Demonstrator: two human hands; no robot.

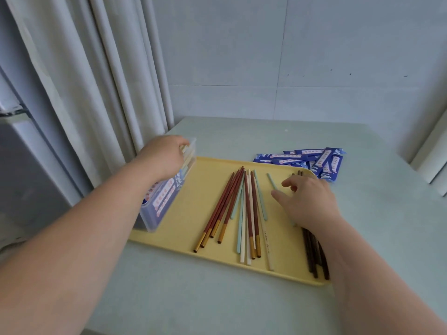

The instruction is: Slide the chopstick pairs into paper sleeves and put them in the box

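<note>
Soft, cool, even light is filling the scene, and its direction is not showing clearly. Faint, diffuse shadows are lying under the chopsticks on the tray. The left hand is smearing with motion blur at the fingertips. The wide-angle lens is bending the curtain folds and stretching both forearms towards the edges.

I could read nothing for certain. The blue paper sleeves carried white strips of small red characters, too blurred to make out, as did the sleeved chopsticks in the box. One cream chopstick bore dark script, which I couldn't read either.
</note>
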